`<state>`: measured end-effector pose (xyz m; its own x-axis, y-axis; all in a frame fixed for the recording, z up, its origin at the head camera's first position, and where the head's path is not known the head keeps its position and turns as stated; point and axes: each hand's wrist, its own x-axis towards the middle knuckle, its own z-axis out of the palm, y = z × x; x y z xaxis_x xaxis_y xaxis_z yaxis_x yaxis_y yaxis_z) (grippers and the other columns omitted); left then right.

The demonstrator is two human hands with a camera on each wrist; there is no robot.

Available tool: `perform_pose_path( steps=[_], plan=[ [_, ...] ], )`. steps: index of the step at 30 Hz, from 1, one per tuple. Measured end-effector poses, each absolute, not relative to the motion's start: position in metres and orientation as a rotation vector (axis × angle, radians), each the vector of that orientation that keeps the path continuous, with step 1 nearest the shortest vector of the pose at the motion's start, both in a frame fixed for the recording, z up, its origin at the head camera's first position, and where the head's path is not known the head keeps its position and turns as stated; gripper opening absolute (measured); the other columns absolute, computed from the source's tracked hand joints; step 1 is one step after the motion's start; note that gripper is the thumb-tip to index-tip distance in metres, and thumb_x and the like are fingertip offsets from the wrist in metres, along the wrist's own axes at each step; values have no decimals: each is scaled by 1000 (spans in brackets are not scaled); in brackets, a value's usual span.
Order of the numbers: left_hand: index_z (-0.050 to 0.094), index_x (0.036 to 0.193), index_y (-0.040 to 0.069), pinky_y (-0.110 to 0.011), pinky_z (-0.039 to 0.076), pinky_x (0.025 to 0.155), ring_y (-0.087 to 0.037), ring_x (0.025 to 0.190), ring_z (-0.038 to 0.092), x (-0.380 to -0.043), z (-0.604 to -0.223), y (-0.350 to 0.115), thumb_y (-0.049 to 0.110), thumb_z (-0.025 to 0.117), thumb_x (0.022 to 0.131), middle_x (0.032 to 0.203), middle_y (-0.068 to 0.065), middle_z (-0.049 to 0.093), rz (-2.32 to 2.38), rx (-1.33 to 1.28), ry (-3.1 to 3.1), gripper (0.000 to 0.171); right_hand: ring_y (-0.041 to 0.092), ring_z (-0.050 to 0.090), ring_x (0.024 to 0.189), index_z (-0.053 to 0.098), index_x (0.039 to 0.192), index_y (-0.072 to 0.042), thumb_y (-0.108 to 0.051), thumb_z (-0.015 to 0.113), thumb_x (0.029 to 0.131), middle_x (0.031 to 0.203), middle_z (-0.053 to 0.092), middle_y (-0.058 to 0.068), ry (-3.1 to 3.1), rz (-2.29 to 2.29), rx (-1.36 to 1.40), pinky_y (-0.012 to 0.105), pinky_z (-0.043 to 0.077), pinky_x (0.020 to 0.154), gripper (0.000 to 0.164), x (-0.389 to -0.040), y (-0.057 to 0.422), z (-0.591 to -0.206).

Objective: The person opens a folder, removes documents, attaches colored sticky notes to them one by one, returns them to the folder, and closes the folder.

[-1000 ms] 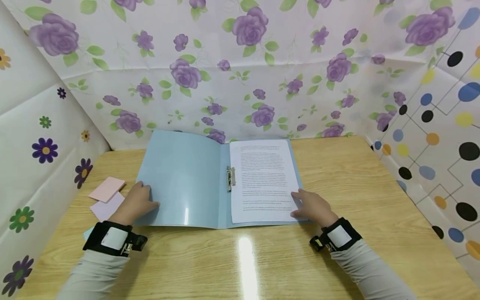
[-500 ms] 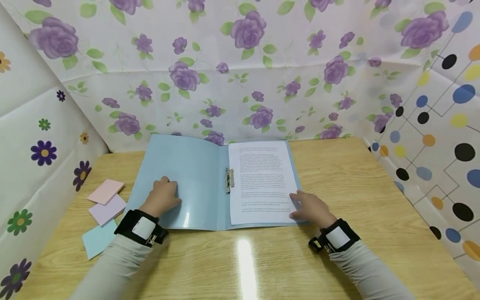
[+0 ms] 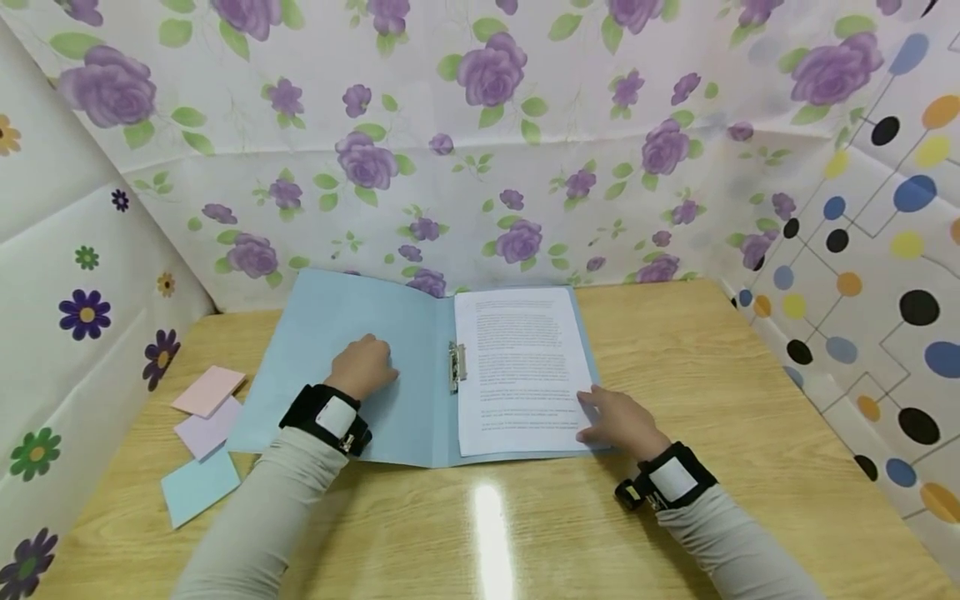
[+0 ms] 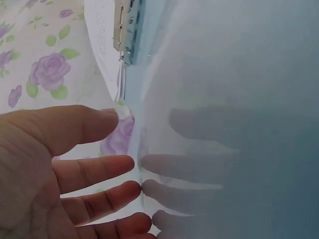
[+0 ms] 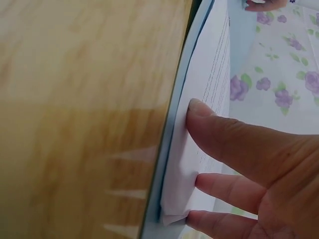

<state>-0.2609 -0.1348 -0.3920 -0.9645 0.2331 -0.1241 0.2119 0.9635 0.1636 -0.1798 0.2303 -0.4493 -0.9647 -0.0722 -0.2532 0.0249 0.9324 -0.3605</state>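
A light blue ring-binder folder (image 3: 292, 367) lies spread open on the table, its inner left cover glossy. On its right side sits a stack of printed paper (image 3: 517, 367), beside a metal clip (image 3: 457, 367) at the spine. My left hand (image 3: 363, 367) is over the left cover; in the left wrist view its fairly straight fingertips (image 4: 122, 167) meet their reflections, so they touch the cover. My right hand (image 3: 622, 423) rests at the stack's lower right corner, with thumb and fingertips (image 5: 202, 180) against the paper near its edge.
Pink (image 3: 209, 390), lilac (image 3: 209, 428) and light blue (image 3: 199, 486) paper pads lie partly overlapping at the left of the wooden table (image 3: 420, 533). A flowered cloth (image 3: 450, 192) hangs behind, and a dotted cloth (image 3: 862, 308) stands at the right.
My left hand has left the folder's left edge and moved right across the cover toward the spine, uncovering the light blue pad. My right hand stays at the paper's corner.
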Motion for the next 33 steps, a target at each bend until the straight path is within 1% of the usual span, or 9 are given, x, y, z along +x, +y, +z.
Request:
perform_pose_path(
  steps=[3,5,7,12,15,18,22,27,33],
  plan=[
    [69,120,-8,-49,58,89,-38,104,69,-268,-391,-127,19,68,95,121,-28,68,250,341,2970,37,50,44,141,57,143,-1,-18,84,82,155,43,30,2823,-541,-23,62,42,110,68,-179,230,-451],
    [66,127,-7,-50,55,98,-38,116,66,-271,-392,-122,17,65,97,129,-27,66,302,361,2978,39,50,44,140,58,143,-1,-18,85,82,154,43,30,2824,-538,-24,62,43,110,68,-179,229,-452],
    [64,131,-7,-50,52,104,-38,124,62,-274,-395,-119,16,63,98,134,-26,65,379,394,2986,40,50,44,140,58,142,-1,-17,85,81,154,44,30,2827,-542,-22,62,42,110,68,-178,229,-453],
    [60,133,-11,-51,49,108,-41,128,59,-280,-404,-112,13,63,97,135,-30,62,569,546,2974,43,50,45,140,58,141,-1,-16,85,81,154,45,30,2837,-543,-31,61,42,111,68,-178,229,-454],
    [54,137,-14,-52,44,113,-45,133,54,-284,-412,-108,12,68,95,139,-33,57,667,617,2929,51,50,45,140,59,141,-1,-16,85,81,153,45,30,2841,-542,-29,61,42,111,67,-177,230,-454],
    [47,142,-16,-53,39,117,-47,138,48,-288,-420,-103,12,74,91,146,-34,50,733,626,2875,64,50,45,141,59,141,-1,-15,85,81,154,45,30,2838,-556,-17,61,42,111,67,-177,230,-453],
    [40,148,-15,-52,32,122,-45,146,39,-292,-432,-96,16,81,87,154,-33,42,746,612,2825,80,50,45,140,59,141,-1,-15,85,81,154,45,29,2835,-561,-14,61,42,111,67,-176,230,-453],
    [31,153,-13,-50,24,127,-43,153,27,-294,-441,-86,25,85,84,162,-29,32,669,627,2777,95,49,46,140,59,141,-2,-15,85,81,153,46,29,2841,-553,-14,61,42,111,66,-175,229,-452],
    [26,155,-13,-49,19,128,-42,157,18,-293,-441,-76,27,87,81,165,-28,24,557,659,2736,104,49,47,139,60,141,-2,-17,85,81,153,47,29,2853,-535,-12,61,43,110,66,-176,229,-450]
  ],
)
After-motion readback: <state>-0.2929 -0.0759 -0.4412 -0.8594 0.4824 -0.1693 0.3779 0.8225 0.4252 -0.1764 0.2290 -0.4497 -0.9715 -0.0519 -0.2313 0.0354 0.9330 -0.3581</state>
